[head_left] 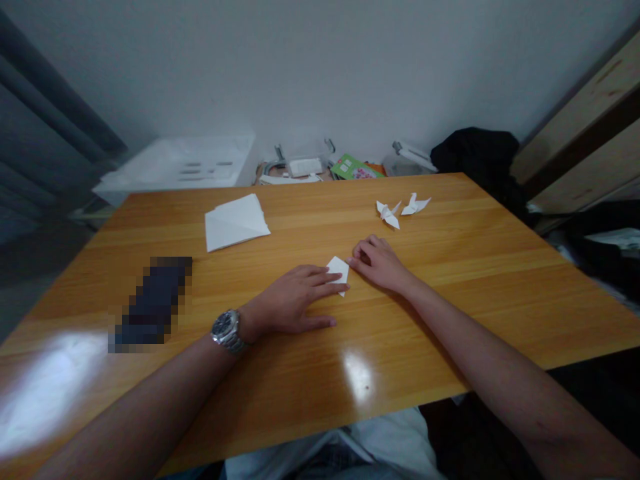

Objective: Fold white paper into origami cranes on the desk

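Observation:
A small folded piece of white paper (340, 270) lies on the wooden table (450, 280) near its middle. My left hand (295, 300), a watch on its wrist, lies flat with the fingers stretched out over the paper's left part. My right hand (380, 261) has its fingers curled and presses the paper's right edge with its fingertips. Two finished white paper cranes (389, 213) (415, 204) rest farther back on the right.
A stack of white paper sheets (235, 221) lies at the back left. A dark flat object (155, 300), blurred out, sits at the left. Behind the table are a white box (185, 165), assorted clutter and dark cloth (475, 157).

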Demonstrator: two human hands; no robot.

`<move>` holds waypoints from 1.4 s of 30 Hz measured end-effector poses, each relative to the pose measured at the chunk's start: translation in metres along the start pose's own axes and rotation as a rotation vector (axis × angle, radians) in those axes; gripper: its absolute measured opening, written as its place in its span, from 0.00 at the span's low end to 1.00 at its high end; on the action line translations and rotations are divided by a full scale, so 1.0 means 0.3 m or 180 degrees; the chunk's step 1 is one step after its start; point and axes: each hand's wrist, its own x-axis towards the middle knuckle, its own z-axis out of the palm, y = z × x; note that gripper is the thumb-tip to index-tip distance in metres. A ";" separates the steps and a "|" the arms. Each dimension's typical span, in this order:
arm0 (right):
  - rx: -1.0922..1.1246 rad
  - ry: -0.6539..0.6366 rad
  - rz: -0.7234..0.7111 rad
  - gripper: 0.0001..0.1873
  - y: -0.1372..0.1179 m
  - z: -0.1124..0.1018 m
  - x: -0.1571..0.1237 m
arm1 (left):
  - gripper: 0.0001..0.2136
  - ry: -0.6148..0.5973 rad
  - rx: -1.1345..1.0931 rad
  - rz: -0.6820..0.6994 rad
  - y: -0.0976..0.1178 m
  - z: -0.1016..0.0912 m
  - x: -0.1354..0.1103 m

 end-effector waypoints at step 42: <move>0.0484 -0.0319 -0.1001 0.15 -0.022 -0.055 -0.023 | 0.18 0.0515 0.0814 -0.0894 0.020 0.030 0.029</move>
